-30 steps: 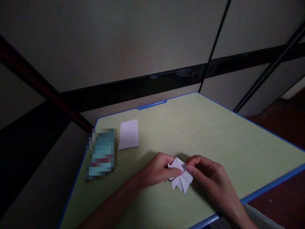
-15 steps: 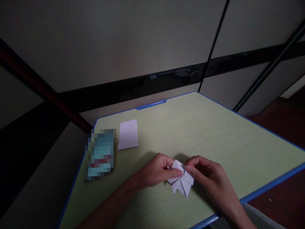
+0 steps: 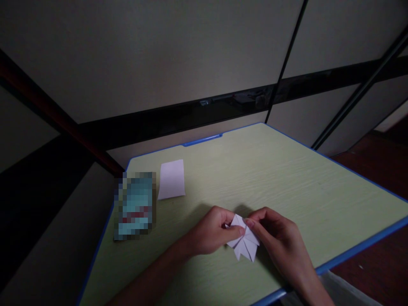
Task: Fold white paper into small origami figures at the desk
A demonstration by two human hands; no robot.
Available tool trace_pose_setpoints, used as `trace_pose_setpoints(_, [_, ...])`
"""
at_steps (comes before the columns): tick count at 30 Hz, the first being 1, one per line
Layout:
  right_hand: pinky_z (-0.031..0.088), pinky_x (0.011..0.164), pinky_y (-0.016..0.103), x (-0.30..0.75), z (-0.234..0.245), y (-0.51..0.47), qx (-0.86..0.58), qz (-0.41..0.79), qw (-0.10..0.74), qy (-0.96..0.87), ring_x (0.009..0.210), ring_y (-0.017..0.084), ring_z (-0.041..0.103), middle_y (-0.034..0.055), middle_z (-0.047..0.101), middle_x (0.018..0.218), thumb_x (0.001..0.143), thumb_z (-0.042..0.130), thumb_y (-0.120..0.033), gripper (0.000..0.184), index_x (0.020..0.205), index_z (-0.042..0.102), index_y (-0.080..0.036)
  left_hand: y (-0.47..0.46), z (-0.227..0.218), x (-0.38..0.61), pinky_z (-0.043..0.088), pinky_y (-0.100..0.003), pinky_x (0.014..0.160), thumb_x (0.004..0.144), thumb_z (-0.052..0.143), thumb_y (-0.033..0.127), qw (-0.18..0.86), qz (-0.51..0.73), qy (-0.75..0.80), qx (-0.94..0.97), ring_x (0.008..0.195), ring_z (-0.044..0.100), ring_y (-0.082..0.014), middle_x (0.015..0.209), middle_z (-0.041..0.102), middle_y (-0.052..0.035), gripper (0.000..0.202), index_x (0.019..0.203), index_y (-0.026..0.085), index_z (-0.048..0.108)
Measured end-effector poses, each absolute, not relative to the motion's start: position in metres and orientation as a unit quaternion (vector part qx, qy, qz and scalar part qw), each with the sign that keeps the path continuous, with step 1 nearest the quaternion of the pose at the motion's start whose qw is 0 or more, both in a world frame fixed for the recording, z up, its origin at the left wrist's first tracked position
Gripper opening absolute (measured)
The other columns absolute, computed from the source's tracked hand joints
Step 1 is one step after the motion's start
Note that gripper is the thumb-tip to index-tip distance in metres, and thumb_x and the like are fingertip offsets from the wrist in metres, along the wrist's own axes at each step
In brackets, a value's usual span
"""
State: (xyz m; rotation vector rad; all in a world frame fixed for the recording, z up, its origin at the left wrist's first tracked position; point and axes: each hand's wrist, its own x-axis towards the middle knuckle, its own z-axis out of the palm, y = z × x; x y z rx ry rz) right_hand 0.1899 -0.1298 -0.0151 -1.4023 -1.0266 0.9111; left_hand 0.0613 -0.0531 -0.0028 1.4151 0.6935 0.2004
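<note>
A folded white paper [image 3: 247, 246] with several pointed flaps is held between both hands, just over the near part of the table. My left hand [image 3: 212, 231] grips its left side, thumb pressed flat on the front and fingers behind. On the upper right edge, my right hand [image 3: 277, 236] pinches the paper between thumb and forefinger. The fingers behind the paper are partly hidden.
The light wood-look table [image 3: 248, 170] has a blue rim. A white paper sheet [image 3: 172, 179] lies at its left back. Left of that sits a blurred teal item [image 3: 137, 206]. A panelled wall [image 3: 178, 55] rises behind the table.
The folded paper has turned slightly, its lower points swinging to the right. My left hand has shifted a little to the right with it; my right thumb sits slightly further left.
</note>
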Motion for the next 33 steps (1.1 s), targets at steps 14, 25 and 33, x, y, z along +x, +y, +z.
trace_pose_setpoints(14, [0.039, 0.042, 0.022, 0.189, -0.012, -0.129, -0.595, 0.384, 0.560, -0.429, 0.046, 0.011, 0.049, -0.0004, 0.055, 0.052, 0.069, 0.059, -0.029, 0.016, 0.059, 0.057, -0.016, -0.056, 0.003, 0.064, 0.031, -0.019, 0.046, 0.063, 0.059, 0.022, 0.707, 0.124, 0.337, 0.609, 0.046, 0.043, -0.0060, 0.050, 0.051, 0.0034, 0.013, 0.057, 0.010, 0.057])
trace_pose_setpoints(25, [0.038, 0.043, 0.022, 0.193, -0.008, -0.128, -0.583, 0.411, 0.567, -0.411, 0.046, 0.011, 0.047, -0.0017, 0.053, 0.050, 0.066, 0.061, -0.031, 0.017, 0.057, 0.057, -0.017, -0.062, 0.003, 0.065, 0.030, -0.018, 0.042, 0.063, 0.055, 0.017, 0.703, 0.152, 0.355, 0.597, 0.043, 0.042, -0.0059, 0.047, 0.049, 0.0038, 0.011, 0.055, 0.011, 0.056])
trace_pose_setpoints(33, [0.038, 0.047, 0.023, 0.196, -0.005, -0.128, -0.559, 0.436, 0.536, -0.458, 0.052, 0.012, 0.045, -0.0018, 0.049, 0.057, 0.068, 0.060, -0.032, 0.017, 0.064, 0.054, -0.017, -0.063, -0.001, 0.063, 0.029, -0.018, 0.043, 0.063, 0.055, 0.021, 0.699, 0.179, 0.348, 0.599, 0.046, 0.043, -0.0066, 0.050, 0.051, 0.0025, 0.012, 0.057, 0.011, 0.056])
